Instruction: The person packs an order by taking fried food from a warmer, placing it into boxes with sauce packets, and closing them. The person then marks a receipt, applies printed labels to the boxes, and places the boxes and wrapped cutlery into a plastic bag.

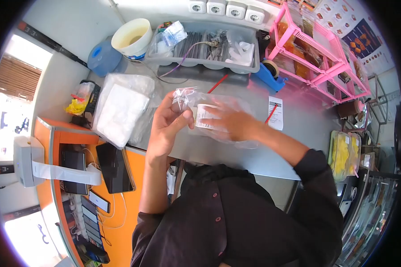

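My left hand is closed on the bunched end of a clear plastic bag, held just over the metal counter. Inside or against the bag lies a white piece with a printed label; its kind cannot be made out. My right hand, blurred by motion, reaches across the bag with fingers stretched apart over the label. A red stick lies on the counter behind the bag. To the right, another red stick rests by a printed paper slip.
A stack of white bags lies left on the counter. Behind are a grey divided tray, a white tub and a blue tape dispenser. Pink racks stand back right. A tablet leans at lower left.
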